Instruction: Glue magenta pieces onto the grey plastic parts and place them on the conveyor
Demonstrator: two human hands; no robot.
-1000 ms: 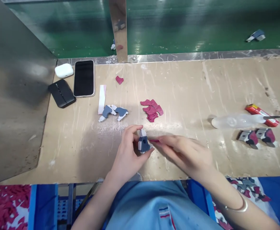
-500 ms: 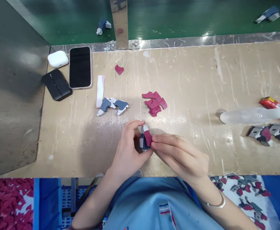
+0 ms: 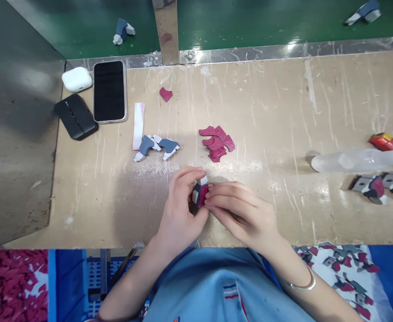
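My left hand [image 3: 181, 205] is closed around a small dark blue and white plastic part [image 3: 195, 195], held above the bench near its front edge. My right hand [image 3: 246, 210] pinches a maroon piece [image 3: 202, 195] against that part's side; the fingertips partly cover both. Just beyond my hands lies a small pile of maroon pieces [image 3: 216, 142]. To its left, two blue and white plastic parts [image 3: 156, 146] rest on the bench, close to a white strip [image 3: 138, 126]. A single maroon piece [image 3: 166, 94] lies farther back.
A phone [image 3: 109, 91], a white case [image 3: 77, 79] and a black box [image 3: 76, 117] sit at back left beside a metal wall. On the right are a translucent bottle [image 3: 347, 161], a red packet [image 3: 389, 142] and two assembled parts [image 3: 369, 187]. Blue bins flank my lap.
The maroon piece now sits lower and flatter against the blue and white part, and my right fingers have shifted left. Two parts on the green surface behind have moved left.
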